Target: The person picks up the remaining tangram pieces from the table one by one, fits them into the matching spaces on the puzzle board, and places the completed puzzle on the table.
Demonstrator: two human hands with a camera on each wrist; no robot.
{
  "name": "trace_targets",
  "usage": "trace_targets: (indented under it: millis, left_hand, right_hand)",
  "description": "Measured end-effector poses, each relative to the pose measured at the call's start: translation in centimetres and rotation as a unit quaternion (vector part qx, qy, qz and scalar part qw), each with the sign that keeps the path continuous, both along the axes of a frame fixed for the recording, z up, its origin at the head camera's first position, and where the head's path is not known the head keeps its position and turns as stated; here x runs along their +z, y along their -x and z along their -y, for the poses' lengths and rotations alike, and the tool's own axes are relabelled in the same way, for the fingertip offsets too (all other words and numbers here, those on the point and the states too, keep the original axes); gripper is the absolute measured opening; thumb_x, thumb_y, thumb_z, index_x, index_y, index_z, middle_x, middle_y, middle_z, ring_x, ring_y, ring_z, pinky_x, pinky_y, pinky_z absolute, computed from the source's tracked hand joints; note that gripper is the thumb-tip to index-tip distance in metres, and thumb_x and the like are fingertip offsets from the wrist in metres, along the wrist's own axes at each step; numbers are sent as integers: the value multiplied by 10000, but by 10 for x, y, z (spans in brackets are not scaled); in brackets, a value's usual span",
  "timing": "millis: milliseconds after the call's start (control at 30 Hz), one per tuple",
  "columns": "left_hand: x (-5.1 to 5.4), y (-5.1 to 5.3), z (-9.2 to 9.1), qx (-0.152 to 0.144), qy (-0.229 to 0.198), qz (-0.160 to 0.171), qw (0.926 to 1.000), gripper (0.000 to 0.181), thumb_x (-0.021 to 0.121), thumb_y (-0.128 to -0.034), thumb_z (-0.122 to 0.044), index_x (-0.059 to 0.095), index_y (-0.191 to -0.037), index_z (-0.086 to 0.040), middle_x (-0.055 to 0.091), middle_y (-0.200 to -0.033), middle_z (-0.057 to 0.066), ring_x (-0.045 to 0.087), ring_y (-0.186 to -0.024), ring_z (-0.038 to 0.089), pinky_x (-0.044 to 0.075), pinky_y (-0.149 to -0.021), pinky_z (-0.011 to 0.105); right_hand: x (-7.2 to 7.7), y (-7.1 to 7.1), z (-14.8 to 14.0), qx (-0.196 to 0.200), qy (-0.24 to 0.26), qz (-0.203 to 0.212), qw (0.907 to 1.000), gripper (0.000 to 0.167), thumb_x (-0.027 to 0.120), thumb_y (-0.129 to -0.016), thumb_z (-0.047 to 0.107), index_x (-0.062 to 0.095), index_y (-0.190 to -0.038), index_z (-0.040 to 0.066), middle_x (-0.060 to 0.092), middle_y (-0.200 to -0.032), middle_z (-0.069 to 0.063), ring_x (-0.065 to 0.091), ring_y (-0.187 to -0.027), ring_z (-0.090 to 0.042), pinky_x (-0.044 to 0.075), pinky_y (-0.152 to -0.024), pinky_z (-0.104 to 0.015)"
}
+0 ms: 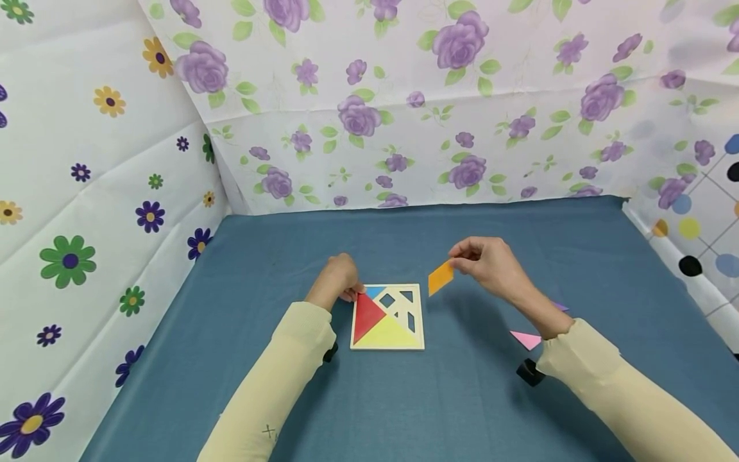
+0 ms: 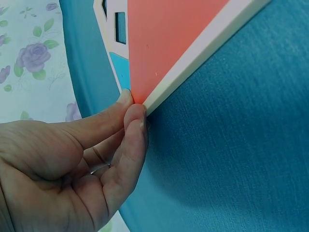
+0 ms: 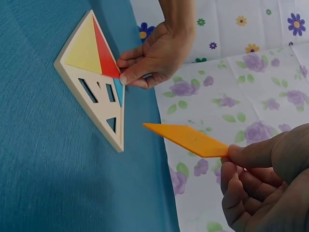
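A square wooden tangram board (image 1: pixel 421 321) lies flat on the cloth. In it sit a red triangle (image 1: pixel 367 317), a yellow triangle (image 1: pixel 385 335) and a blue piece (image 1: pixel 374 292); several cut-outs show cloth through them. My left hand (image 1: pixel 339 279) pinches the board's far left corner, thumb on top by the red and blue pieces, as the left wrist view shows. Right of the board, my right hand (image 1: pixel 487 263) pinches an orange parallelogram (image 3: pixel 193 140) by one end. That piece hangs tilted in the air, apart from the board.
A pink triangle (image 1: pixel 526 340) and a partly hidden purple piece (image 1: pixel 560 307) lie on the blue cloth (image 1: pixel 462 410) by the right forearm. Flowered sheets (image 1: pixel 358 160) hang behind and at the left; a dotted sheet (image 1: pixel 710 256) stands at the right.
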State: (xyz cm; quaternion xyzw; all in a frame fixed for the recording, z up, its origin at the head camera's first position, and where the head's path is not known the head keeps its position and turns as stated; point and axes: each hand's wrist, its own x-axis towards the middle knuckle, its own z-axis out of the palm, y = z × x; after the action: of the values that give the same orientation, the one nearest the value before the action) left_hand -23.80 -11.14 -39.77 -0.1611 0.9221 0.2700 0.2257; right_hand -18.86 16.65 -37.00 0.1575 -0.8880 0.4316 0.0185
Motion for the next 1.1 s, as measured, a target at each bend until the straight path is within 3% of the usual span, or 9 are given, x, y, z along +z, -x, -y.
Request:
trace_targets:
  millis: [267, 533, 800, 1100]
  left_hand:
    - [0, 0, -1, -6, 35, -28, 10000, 248, 845, -868, -50, 724, -1014, 110, 712, -688, 163, 750, -657, 228, 637, -660, 330]
    - [-2, 1, 0, 72, 26, -8, 10000, 303, 844, -870, -55, 706, -1083, 110, 716, -701, 164, 749, -653, 224, 638, -659, 333]
    - [0, 1, 0, 39, 52, -4, 10000, 305, 849, -866, -57, 712, -1075, 117, 715, -701, 164, 736, -618, 210, 634, -641, 322]
    - [1, 0, 0, 125, -4, 30, 9999, 383, 851, -865, -64, 683, -1152, 128, 715, -700, 166, 749, -646, 216, 634, -653, 319]
  right_hand:
    - [0, 2, 9, 110, 13, 111, 9999, 118, 724, -981, 68, 762, -1066, -5, 749, -934, -113, 653, -763, -206, 539, -646, -275]
    - [-4, 3, 19, 306, 93, 296, 9991, 98, 690, -996, 35, 770, -1041, 2, 742, -927, -99, 655, -780, -250, 548, -672, -307]
    - [-7, 3, 31, 700, 113, 494, 9963, 99, 689, -997, 45, 770, -1036, 3, 742, -960, -96, 653, -791, -284, 557, -703, -351]
    - [-17, 4, 42, 1073, 125, 493, 9929, 85, 689, -999, 52, 771, -991, 28, 726, -896, -50, 626, -767, -283, 534, -664, -316]
